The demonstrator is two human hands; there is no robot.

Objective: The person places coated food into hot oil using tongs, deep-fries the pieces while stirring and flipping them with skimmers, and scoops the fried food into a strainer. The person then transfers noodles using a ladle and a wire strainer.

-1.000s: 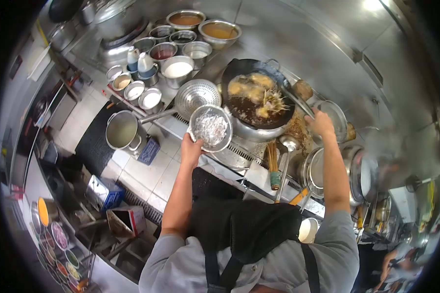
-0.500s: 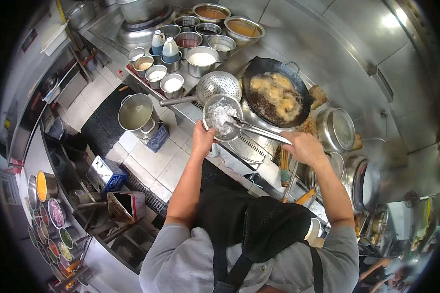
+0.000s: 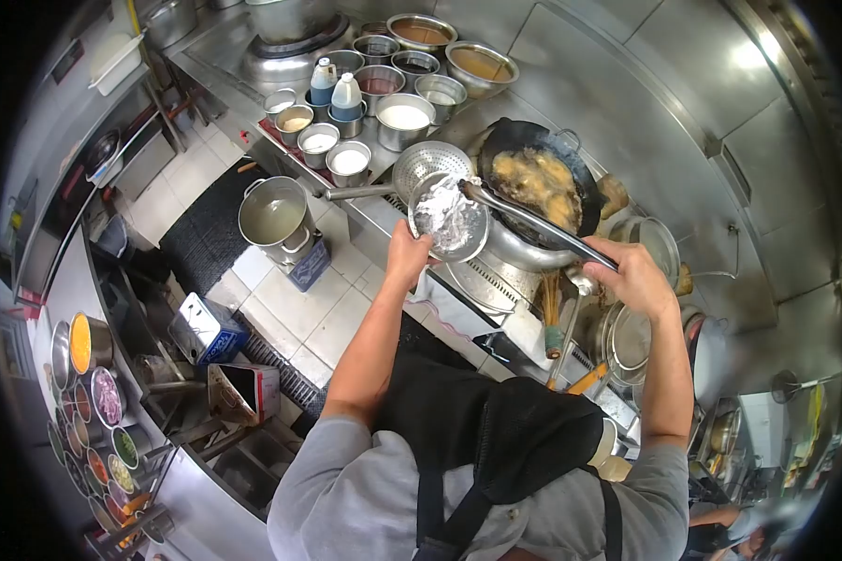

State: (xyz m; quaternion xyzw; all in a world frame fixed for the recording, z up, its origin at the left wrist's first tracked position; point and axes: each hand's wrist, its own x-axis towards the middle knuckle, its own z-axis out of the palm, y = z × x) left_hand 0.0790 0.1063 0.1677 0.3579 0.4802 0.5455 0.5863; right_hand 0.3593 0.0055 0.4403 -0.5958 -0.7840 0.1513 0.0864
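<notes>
The left hand [image 3: 410, 254] pinches the metal bowl [image 3: 451, 221]'s rim; the right hand [image 3: 634, 277] grips the tongs [image 3: 540, 224], tips at the bowl.

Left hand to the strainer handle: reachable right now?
Probably yes, once freed: the left hand is occupied holding the metal bowl. The strainer handle sticks out close by, beyond the bowl's rim, with nothing visible lying across it.

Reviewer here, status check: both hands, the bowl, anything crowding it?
Left hand gripping bowl of white powder. Right hand on tongs, tips by bowl's rim. Perforated strainer close behind bowl; wok alongside.
</notes>
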